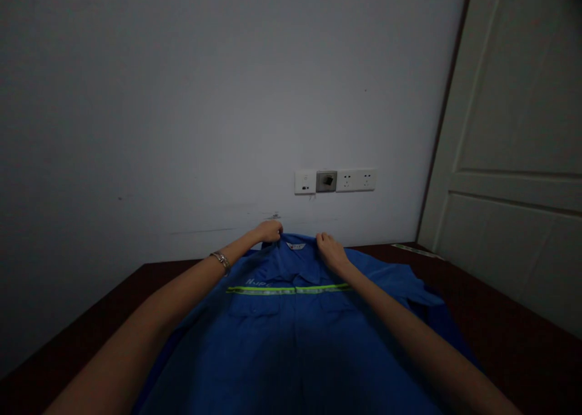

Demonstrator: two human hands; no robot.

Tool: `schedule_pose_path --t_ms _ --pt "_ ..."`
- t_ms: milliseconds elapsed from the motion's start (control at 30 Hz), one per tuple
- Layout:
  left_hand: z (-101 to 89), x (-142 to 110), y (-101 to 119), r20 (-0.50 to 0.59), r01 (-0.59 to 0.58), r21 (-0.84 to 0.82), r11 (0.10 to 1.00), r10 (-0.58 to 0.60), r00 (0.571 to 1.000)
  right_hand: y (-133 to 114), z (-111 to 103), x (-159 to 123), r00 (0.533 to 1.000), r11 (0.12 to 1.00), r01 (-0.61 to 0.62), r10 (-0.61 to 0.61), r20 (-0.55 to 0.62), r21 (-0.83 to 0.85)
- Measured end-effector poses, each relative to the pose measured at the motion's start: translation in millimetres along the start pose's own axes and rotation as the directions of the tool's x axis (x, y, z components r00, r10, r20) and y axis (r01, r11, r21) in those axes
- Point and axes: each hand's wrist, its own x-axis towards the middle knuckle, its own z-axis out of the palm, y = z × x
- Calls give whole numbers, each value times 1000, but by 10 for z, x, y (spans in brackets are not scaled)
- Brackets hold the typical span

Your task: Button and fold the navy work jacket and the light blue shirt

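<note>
Across the dark tabletop [500, 342], a blue jacket [291, 324] held by its collar [305, 239]

A pale wall [182, 100] stands behind the tabletop's far edge, and a panelled door [513, 100] rises along its right edge. The tabletop is bare near its far left corner; a thin pale strip [418, 251] lies by the far right one.

The jacket covers the middle of the tabletop, front side up, its collar at the far edge close to the wall and its body spreading towards the near edge, out of view. Darker blue cloth [443, 327] shows at its right side; whether it belongs to the jacket I cannot tell.

A socket panel [356, 180] sits on the wall above the far edge. A yellow-green and silver stripe [286, 291] crosses the jacket's chest, below some white lettering [258, 283].

The left hand [270, 231], with a bracelet [221, 262] at the wrist, pinches the collar's left end; the right hand [331, 251] pinches the right end. Between them a small label [296, 246] faces up.

The step in hand seems to be squaring the collar. The next move, as I judge it, calls for even tension from both hands, so that neither shoulder twists or bunches.
</note>
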Motion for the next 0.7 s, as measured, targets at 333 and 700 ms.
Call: schedule_pose_path --t_ms 333,700 --pt "68 -95 -93 29 -48 66 997 46 999 351 -142 306 999 978 -20 11 44 206" --pt "424 -94 -132 17 126 -110 986 -125 992 306 -275 476 993 989 -38 21 115 143"
